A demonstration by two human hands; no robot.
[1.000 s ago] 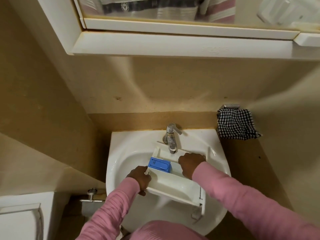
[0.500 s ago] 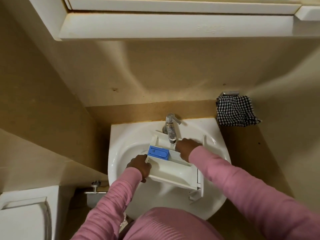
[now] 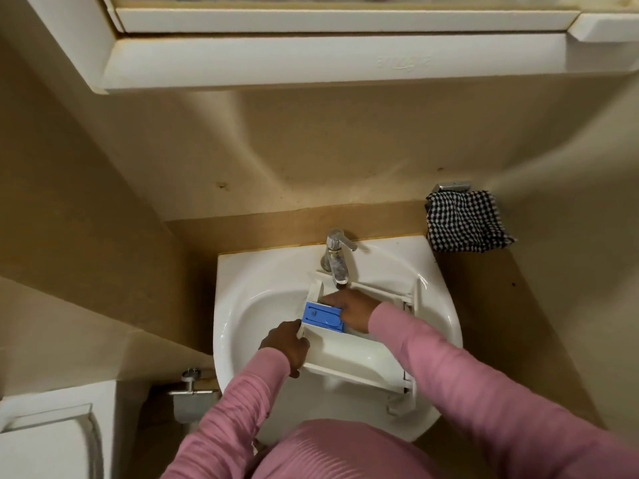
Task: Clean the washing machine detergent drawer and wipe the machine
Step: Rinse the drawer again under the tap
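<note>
Left hand [image 3: 285, 345] grips the detergent drawer [image 3: 345, 357] at the sink's [image 3: 235, 271] left edge; right hand [image 3: 352, 311] presses straight, joined fingers beside the blue insert [image 3: 323, 316], marking illegible.

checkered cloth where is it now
In the head view the checkered cloth hangs on the wall at right, just past the back right corner of the sink, right of the tap.

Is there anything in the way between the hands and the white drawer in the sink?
No, nothing visible. The left hand grips the drawer at its left edge, and the right hand rests inside it, beside the blue insert, just under the tap.
</note>
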